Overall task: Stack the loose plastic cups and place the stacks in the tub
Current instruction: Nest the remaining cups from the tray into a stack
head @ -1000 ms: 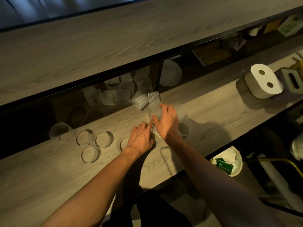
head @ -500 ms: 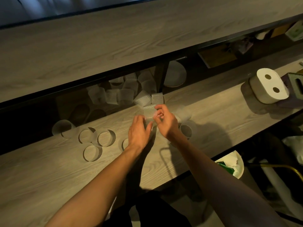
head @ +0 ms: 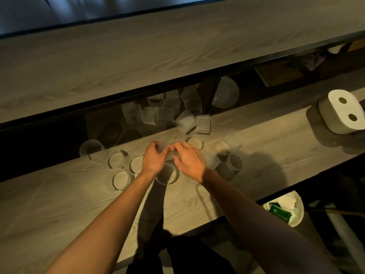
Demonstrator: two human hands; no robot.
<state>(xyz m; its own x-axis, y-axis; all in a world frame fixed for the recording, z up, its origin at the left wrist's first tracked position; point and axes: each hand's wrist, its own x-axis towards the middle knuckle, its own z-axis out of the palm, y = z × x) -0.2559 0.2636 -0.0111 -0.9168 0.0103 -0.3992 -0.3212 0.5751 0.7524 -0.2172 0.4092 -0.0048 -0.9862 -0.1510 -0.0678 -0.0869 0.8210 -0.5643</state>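
Several translucent plastic cups stand loose on the wooden counter (head: pixel 59 204). Upright ones sit left of my hands (head: pixel 116 159) (head: pixel 121 180), and another is at the far left (head: pixel 91 149). My left hand (head: pixel 155 159) and my right hand (head: pixel 190 160) meet fingertip to fingertip around a blurred clear cup (head: pixel 169 153). An open cup (head: pixel 166 174) stands just below them. More cups lie to the right (head: pixel 235 162) (head: pixel 195 142). Ribbed cups (head: pixel 203 124) lie tipped in a pile at the back edge. I see no tub that I can identify.
A wide wooden shelf (head: pixel 177 46) overhangs the back of the counter. Under it stands a pale round dish (head: pixel 225 93). A white double paper roll (head: pixel 341 113) sits at the right. Below the counter's front edge is a paper plate (head: pixel 296 212) with a green packet.
My right hand came down from the ribbed cups at the back with a cup. Both hands now close together lower over the counter, slightly left of where they were.
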